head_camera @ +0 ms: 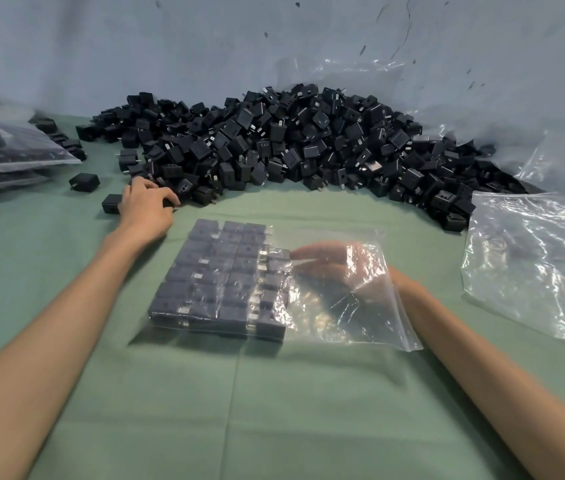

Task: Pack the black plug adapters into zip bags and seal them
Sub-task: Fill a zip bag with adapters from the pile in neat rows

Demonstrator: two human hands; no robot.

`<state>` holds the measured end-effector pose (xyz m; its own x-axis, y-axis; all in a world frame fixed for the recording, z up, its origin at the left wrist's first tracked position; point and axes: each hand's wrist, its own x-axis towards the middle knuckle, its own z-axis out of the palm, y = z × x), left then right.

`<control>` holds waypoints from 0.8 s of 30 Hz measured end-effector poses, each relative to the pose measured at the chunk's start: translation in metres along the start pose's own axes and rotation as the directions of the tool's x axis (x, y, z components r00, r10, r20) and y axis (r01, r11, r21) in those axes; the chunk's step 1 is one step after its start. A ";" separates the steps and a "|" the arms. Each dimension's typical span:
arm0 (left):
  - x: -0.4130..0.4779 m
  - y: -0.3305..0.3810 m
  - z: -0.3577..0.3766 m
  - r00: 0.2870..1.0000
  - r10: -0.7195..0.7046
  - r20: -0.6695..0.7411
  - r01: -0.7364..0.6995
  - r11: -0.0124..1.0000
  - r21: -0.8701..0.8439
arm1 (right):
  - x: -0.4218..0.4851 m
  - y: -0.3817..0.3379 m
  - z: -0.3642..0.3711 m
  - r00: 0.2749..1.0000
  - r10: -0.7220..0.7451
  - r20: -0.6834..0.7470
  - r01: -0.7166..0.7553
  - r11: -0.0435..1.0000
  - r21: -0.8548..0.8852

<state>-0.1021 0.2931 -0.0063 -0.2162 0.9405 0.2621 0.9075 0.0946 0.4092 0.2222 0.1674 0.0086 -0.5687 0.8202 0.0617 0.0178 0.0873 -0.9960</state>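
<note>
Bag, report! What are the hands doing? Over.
Left hand grips an adapter at the pile. Right hand inside the bag, fingers at a packed adapter, grip unclear. Bag part full, unsealed. Nothing in the way.

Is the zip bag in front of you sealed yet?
No, the right hand is inside the zip bag through its open end, beside the packed adapters.

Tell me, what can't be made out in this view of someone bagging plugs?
Head view:
- Right hand: inside the zip bag, blurred by crinkled plastic; its fingers' hold is unclear.
- Left hand: its own back hides what its fingers grasp at the pile.
- Filled bags: cut off by the left edge.
- Pile's rear: hidden by its own front.
</note>
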 end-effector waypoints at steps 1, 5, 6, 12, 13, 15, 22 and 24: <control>-0.001 0.002 0.001 1.000 -0.015 -0.022 0.014 1.000 -0.023 | -0.003 -0.014 0.002 0.998 0.060 -0.028 -0.062 0.996 -0.057; -0.006 0.008 -0.007 0.998 -0.051 -0.033 0.049 0.996 -0.068 | 0.000 -0.026 -0.030 0.957 0.284 0.057 -0.258 0.926 -0.276; -0.007 0.012 -0.012 0.999 -0.031 -0.029 0.028 0.996 -0.083 | -0.003 -0.027 -0.040 0.940 0.332 0.074 -0.282 0.882 -0.377; -0.036 0.086 -0.060 0.968 0.192 0.164 -0.033 0.738 -0.674 | -0.024 -0.059 -0.084 0.886 0.458 -0.065 -0.376 0.632 -0.677; -0.047 0.102 -0.064 0.938 0.266 0.221 -0.022 0.683 -0.730 | -0.027 -0.067 -0.087 0.900 0.418 -0.121 -0.361 0.565 -0.742; -0.071 0.132 -0.066 0.876 0.384 0.291 -0.018 0.630 -0.777 | -0.027 -0.082 -0.085 0.965 0.162 -0.205 -0.259 0.502 -0.825; -0.124 0.179 -0.048 0.806 0.438 0.398 0.156 0.490 -0.857 | -0.012 -0.100 -0.016 0.966 -0.260 0.007 0.118 0.412 -0.903; -0.123 0.178 -0.051 0.813 0.417 0.407 0.252 0.378 -0.891 | -0.011 -0.100 -0.012 0.946 -0.324 0.014 0.140 0.369 -0.919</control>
<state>0.0675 0.1777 0.0785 0.3487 0.9368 0.0279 -0.0319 -0.0178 0.9993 0.2366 0.1564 0.1087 -0.5551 0.7399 0.3800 0.6826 0.6663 -0.3001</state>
